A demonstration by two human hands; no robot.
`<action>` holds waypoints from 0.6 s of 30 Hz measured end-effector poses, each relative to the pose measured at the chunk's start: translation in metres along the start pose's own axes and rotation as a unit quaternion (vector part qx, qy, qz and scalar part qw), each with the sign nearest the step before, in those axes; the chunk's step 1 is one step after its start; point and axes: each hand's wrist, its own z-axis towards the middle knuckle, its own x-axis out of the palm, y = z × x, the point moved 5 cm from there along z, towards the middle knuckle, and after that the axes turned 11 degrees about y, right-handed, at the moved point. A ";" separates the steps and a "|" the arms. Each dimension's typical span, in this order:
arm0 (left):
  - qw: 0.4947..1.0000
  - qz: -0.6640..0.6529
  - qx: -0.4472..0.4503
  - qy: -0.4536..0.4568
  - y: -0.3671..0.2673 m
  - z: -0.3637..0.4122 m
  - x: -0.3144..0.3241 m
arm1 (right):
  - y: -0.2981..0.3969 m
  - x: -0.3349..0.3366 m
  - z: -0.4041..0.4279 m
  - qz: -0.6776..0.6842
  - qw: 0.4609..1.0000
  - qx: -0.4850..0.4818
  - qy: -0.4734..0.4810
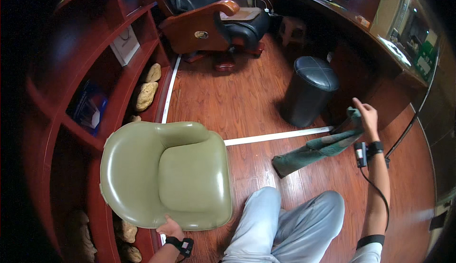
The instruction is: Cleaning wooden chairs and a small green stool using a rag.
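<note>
My left hand [171, 228] touches the near armrest of an olive-green padded armchair [196, 177], which faces right beside the shelves. At the right, my right hand [367, 115] is raised with a dark green cloth [310, 156] hanging from it. The cloth slants down to the left, its lower end at the wooden floor. How the fingers grip it is partly hidden. Both wrists wear straps with small devices. My knees, in light trousers, are below the cloth.
A red-brown shelf unit [107, 31] holding rough stones [146, 96] runs along the left. A black round stool [309, 90] stands near the desk [384, 49]. Farther back is a black leather office chair [199, 28]. White strips [278, 136] cross the floor. A thin pole leans at the right.
</note>
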 end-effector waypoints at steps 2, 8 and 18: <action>1.000 0.023 0.011 -0.006 0.002 0.005 -0.006 | -0.013 -0.022 0.008 0.037 0.999 0.014 -0.008; 0.992 0.076 -0.001 -0.099 0.011 0.014 -0.014 | -0.078 -0.053 0.070 0.026 0.998 0.060 -0.009; 0.994 -0.065 0.065 -0.056 0.016 0.015 -0.009 | -0.096 0.048 0.225 -0.081 0.991 0.109 0.004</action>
